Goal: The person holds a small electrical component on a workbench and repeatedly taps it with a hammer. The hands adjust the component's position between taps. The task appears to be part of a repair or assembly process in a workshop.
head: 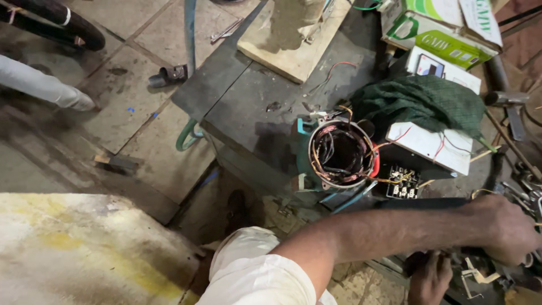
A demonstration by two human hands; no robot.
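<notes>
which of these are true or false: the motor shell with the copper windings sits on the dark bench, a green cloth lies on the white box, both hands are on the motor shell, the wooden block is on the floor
1. The motor shell with copper windings sits on the dark bench. True.
2. A green cloth lies on the white box. True.
3. Both hands are on the motor shell. False: the left hand and the right hand are both at the lower right among tools, well apart from the shell.
4. The wooden block is on the floor. False: it rests on the far part of the bench.
</notes>
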